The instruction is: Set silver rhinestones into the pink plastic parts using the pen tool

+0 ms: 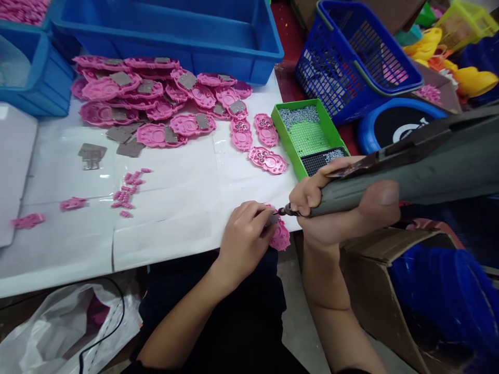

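My right hand (343, 202) is wrapped round a grey electric screwdriver (421, 171), which slants down to the left. Its bit meets a pink plastic casing (281, 237) at the table's front edge. On that casing lies a grey metal plate (272, 219), partly covered by fingers. With closed fingers, my left hand (245, 239) grips the casing and plate from the left. Beyond my hands lie three pink casings (267, 160) with shiny round metal parts. A green tray (312, 134) of small screws stands just past the screwdriver's tip.
Pink casings with metal plates (148, 98) are piled before a blue bin (175, 41). Loose grey plates (91, 155) and small pink pieces (127, 192) lie on the white table (175, 208). A blue basket (351, 57) and a cardboard box (385, 291) stand at the right.
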Demonstrator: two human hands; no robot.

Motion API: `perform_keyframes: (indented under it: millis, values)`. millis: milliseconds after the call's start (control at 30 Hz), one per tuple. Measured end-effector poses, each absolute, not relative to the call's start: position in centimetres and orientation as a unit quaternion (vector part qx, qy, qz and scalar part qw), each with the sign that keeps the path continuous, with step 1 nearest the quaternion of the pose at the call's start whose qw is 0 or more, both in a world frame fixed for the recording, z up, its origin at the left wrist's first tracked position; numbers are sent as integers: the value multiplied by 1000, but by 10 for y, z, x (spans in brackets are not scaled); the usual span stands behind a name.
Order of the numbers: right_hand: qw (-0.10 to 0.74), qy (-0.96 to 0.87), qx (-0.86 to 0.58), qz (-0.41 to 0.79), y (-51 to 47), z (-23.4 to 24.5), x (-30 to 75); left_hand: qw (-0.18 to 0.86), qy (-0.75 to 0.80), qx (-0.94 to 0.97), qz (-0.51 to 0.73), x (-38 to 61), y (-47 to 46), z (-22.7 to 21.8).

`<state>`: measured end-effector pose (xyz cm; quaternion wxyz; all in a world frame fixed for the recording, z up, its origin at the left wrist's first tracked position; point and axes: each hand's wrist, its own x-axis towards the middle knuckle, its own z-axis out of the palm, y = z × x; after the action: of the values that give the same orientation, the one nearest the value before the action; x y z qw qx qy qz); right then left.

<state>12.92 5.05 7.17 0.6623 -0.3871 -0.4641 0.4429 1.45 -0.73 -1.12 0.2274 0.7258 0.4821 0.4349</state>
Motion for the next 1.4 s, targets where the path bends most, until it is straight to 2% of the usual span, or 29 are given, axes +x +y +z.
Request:
perform_keyframes:
  millis: [1400]
  values:
    - [696,-421,-432,389,46,75,118,251,522,724,373,14,-5,-6]
